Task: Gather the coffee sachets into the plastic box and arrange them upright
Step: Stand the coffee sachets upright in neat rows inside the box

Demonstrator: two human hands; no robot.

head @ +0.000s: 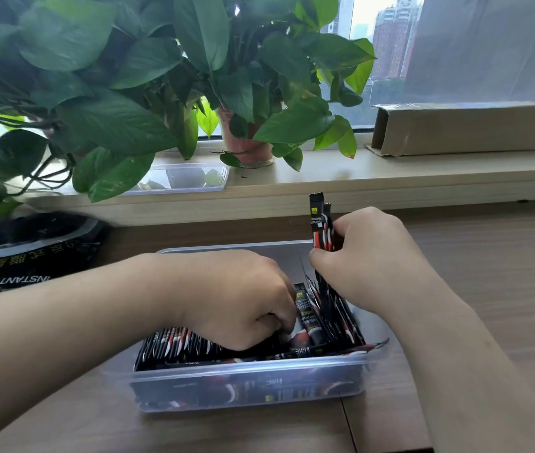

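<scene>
A clear plastic box sits on the wooden table in front of me, holding several black and red coffee sachets. My right hand grips a small bunch of sachets upright at the box's right side; their tops stick up above my fingers. My left hand reaches down into the middle of the box, its fingers curled among the sachets and pinching one that leans against the upright group. Other sachets lie flat along the front wall.
A black instant coffee bag lies at the left on the table. On the windowsill stand leafy potted plants, a clear lid and a long cardboard box. Bare table lies to the right.
</scene>
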